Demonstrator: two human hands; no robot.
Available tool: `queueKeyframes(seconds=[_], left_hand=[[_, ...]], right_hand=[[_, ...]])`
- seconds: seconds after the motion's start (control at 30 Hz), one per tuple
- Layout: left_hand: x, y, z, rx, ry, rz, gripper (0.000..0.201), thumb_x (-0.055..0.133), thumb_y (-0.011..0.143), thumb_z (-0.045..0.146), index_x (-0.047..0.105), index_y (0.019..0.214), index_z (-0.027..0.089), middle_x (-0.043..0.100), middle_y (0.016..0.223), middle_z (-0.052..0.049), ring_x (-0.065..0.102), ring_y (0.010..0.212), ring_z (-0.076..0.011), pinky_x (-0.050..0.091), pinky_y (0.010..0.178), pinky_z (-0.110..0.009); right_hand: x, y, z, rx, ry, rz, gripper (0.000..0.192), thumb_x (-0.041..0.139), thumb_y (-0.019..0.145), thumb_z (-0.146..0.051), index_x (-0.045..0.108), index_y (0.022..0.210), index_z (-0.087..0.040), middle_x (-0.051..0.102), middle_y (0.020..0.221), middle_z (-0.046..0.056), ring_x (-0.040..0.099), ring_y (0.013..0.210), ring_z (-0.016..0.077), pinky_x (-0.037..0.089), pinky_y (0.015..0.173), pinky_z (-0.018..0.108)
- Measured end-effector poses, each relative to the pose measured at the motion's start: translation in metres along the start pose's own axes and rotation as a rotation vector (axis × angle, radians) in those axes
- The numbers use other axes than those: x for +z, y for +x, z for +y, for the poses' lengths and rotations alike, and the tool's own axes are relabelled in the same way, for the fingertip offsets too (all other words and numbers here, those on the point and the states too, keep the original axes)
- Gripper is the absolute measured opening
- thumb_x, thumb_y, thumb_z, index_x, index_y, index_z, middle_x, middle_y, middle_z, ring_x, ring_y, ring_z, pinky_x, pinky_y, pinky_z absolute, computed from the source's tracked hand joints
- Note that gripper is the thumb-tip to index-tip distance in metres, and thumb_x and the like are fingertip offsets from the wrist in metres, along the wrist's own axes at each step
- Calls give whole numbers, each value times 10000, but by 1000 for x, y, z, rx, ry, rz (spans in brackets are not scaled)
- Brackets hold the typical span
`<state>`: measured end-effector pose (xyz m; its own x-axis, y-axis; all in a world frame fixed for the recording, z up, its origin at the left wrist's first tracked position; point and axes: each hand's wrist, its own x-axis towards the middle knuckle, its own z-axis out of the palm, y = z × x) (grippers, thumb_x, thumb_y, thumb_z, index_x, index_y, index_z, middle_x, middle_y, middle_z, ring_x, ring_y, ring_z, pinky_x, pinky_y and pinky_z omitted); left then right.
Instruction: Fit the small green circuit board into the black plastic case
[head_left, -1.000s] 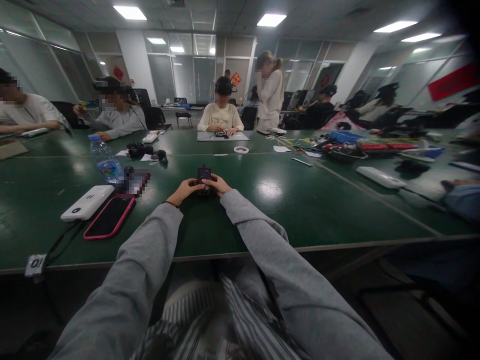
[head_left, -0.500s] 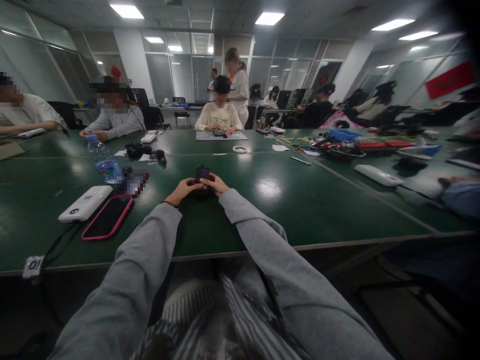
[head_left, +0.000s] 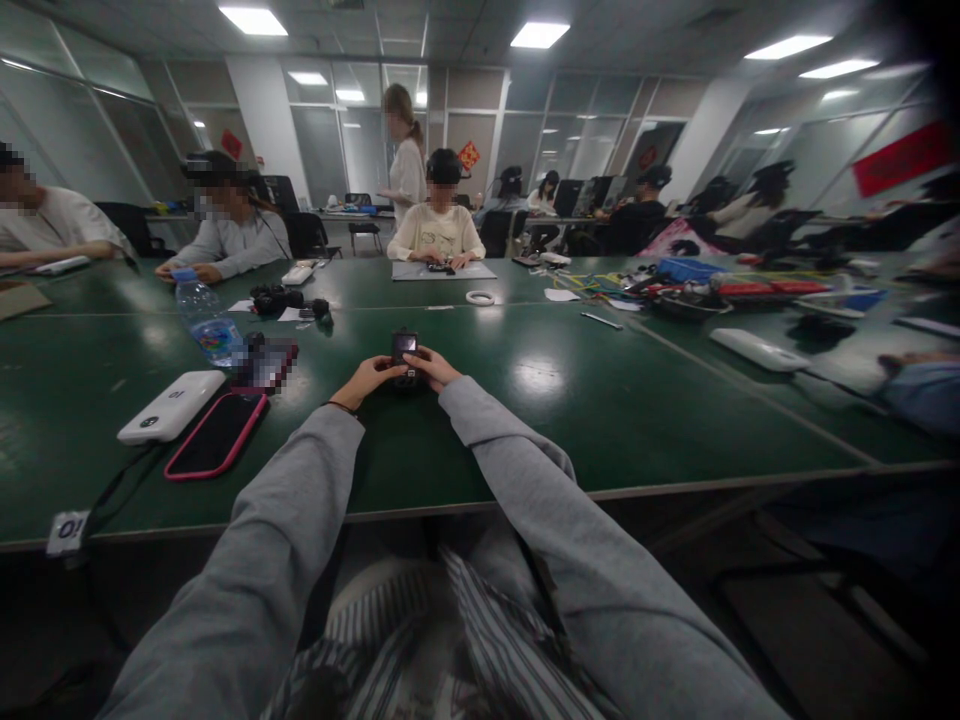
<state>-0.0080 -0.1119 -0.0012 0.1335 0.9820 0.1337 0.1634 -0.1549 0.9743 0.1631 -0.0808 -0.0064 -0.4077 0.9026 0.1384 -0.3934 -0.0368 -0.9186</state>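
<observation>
A small black device with a little lit screen [head_left: 406, 343] stands upright on the green table [head_left: 480, 440], straight ahead of me. My left hand [head_left: 373, 380] grips its left side, with the thumb lying across the front below the screen. From the right, my right hand [head_left: 435, 368] closes around the other side, its thumb at the screen's lower edge. Most fingers of both hands are hidden behind the device. Its exact kind is too small to make out.
Left of my hands lie a pink-rimmed phone [head_left: 216, 436], a white power bank [head_left: 171, 408] and a water bottle [head_left: 208, 318]. Black gear [head_left: 289, 302] and a white ring [head_left: 481, 298] sit farther back. Cables and tools [head_left: 675, 285] crowd the right. A person [head_left: 437, 228] works opposite.
The device's screen has turned from dark to brighter. My hands stay nearly where they were. In the background, a standing person has moved left.
</observation>
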Motion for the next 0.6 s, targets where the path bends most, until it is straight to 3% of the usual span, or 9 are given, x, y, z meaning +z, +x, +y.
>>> queueKeyframes(seconds=[0.33, 0.6], left_hand=[[0, 0, 1, 20, 19, -20, 553, 773, 573, 477, 672, 981, 117, 689, 973, -107, 622, 911, -227, 429, 877, -374], [0, 1, -2, 26, 32, 0, 577, 760, 584, 495, 664, 1016, 127, 678, 1027, -113, 613, 958, -242, 423, 892, -383]], right_hand=[[4, -4, -4, 30, -19, 8, 518, 856, 550, -230, 576, 980, -156, 670, 961, 47, 642, 849, 157, 539, 811, 283], [2, -1, -3, 45, 32, 21, 482, 830, 625, -311, 567, 999, -162, 676, 930, 46, 651, 822, 149, 557, 772, 266]])
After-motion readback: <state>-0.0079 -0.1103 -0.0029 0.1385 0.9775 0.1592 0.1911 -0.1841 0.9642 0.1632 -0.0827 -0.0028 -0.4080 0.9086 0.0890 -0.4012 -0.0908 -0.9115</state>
